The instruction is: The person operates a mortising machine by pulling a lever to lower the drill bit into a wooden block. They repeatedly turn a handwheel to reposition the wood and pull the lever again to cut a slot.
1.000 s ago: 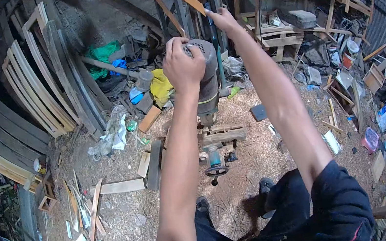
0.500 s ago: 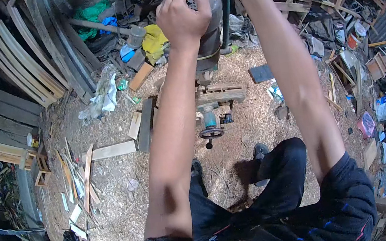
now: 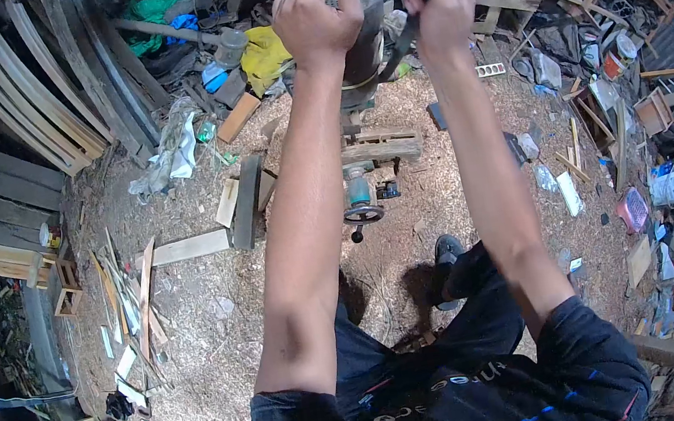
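Our left hand (image 3: pixel 316 15) is cupped over the top of the grey motor (image 3: pixel 367 42), its fingertips partly hidden, so we cannot tell how firmly it grips. Our right hand (image 3: pixel 442 10), blurred and curled, is beside a dark bar (image 3: pixel 399 51); whether it holds anything we cannot tell. The motor is ahead of us, above a wooden block (image 3: pixel 380 149) and a handwheel (image 3: pixel 363 214).
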A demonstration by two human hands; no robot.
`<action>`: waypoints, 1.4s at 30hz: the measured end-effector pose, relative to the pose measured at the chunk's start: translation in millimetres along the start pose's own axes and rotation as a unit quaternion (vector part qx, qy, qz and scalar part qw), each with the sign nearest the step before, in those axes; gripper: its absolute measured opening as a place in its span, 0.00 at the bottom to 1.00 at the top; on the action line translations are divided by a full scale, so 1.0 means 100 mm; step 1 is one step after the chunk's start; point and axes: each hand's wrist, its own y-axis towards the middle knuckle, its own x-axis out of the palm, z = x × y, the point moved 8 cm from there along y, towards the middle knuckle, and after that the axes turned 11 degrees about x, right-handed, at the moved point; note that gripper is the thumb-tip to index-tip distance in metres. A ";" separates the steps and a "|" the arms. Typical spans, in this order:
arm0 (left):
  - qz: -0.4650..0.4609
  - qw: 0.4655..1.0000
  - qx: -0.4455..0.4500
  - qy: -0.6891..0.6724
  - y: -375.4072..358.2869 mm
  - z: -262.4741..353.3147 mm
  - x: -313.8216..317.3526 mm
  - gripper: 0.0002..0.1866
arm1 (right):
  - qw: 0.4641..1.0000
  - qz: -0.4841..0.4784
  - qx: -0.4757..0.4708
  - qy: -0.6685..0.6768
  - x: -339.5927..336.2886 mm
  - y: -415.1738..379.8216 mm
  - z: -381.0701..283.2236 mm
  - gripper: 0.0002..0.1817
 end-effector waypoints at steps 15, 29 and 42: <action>-0.006 1.000 0.005 -0.018 -0.19 -0.01 0.00 0.09 | 0.994 -0.008 -0.105 0.042 -0.21 -1.88 0.13 0.14; -0.041 0.999 -0.033 -0.007 0.09 -0.04 0.05 0.09 | 0.971 0.063 -0.196 -0.124 0.15 -0.14 -0.11 0.20; -0.050 0.997 -0.035 -0.049 0.32 0.03 0.03 0.08 | 0.904 0.108 -0.018 -0.414 0.18 1.40 0.78 0.13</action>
